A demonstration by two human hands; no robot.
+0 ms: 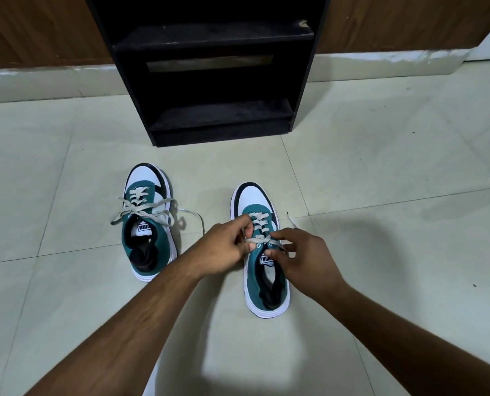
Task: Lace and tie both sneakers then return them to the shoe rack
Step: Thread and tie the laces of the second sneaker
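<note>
Two teal, white and black sneakers stand on the tiled floor, toes pointing away from me. The left sneaker (pixel 146 221) has its grey lace tied in a loose bow with ends trailing to the right. Over the right sneaker (pixel 262 252), my left hand (pixel 223 250) pinches the grey lace (pixel 259 224) at the upper eyelets. My right hand (pixel 303 258) grips the lace's other side beside the tongue. A lace tip (pixel 291 220) sticks out to the right of the shoe.
A black shoe rack (pixel 218 70) with bare shelves stands straight ahead against a brown wooden wall, just beyond the sneakers. Pale floor tiles (pixel 395 167) spread all around.
</note>
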